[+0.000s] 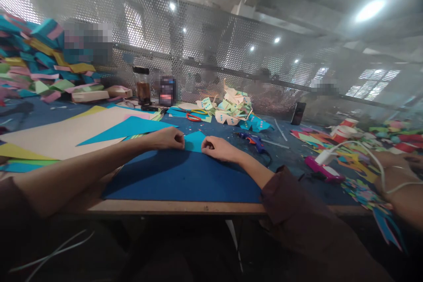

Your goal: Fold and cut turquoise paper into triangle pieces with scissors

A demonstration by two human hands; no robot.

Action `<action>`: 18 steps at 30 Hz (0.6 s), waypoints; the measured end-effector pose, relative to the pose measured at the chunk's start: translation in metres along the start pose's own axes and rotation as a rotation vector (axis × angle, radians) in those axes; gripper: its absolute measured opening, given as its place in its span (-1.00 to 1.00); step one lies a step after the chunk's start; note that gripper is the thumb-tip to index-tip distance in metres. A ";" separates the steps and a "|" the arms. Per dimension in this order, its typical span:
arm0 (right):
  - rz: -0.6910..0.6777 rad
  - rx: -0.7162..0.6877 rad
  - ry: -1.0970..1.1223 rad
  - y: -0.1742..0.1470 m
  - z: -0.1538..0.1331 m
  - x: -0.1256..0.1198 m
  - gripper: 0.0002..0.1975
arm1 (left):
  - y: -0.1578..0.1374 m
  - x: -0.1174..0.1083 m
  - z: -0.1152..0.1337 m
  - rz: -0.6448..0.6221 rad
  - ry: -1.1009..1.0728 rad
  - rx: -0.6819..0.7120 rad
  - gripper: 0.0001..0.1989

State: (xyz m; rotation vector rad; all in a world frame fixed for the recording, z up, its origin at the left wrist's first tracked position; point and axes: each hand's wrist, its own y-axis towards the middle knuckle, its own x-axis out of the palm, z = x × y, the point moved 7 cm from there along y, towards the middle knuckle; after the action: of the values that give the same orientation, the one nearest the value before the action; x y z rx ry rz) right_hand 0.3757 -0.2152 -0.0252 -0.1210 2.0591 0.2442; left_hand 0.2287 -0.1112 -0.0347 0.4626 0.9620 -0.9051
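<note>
Here, nearest of all, the wooden edge of the table (185, 206) runs across below a dark blue sheet (185, 178). Over the far part of that sheet, the left hand (170, 138) and the right hand (220, 148) face each other with fingers curled in, pinching a small light blue paper (194, 142) by its two sides, so it sits between them. The left forearm crosses a spread of large sheets and hides part of them: a cream sheet (82, 134) and, on top, a pointed blue sheet (132, 129).

Off to the right, a co-worker's arm (405, 196) reaches in beside a bundle of paper strips (366, 194), with a pink power strip (324, 170) and its white plug (325, 157) nearby. Just beyond the right hand lies a glue gun (251, 139), its cord curving near the wrist.

Farther back come red-handled scissors (193, 117), then a heap of folded paper pieces (233, 108) in front of the hands. A jar (143, 90) stands to the left of it, a dark phone (298, 113) leans to the right, and red cups (345, 131) lie past that. Coloured paper boxes (36, 61) pile up at far left; behind everything rises a perforated metal screen (205, 39).
</note>
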 end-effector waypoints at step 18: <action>-0.004 0.004 0.000 0.000 0.001 0.000 -0.94 | -0.007 -0.013 -0.003 -0.048 -0.007 -0.041 -0.69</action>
State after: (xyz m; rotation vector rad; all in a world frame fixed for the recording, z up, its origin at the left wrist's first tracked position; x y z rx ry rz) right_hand 0.3769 -0.2153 -0.0257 -0.1233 2.0593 0.2376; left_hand 0.2181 -0.1070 -0.0251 0.4027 0.9871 -0.9281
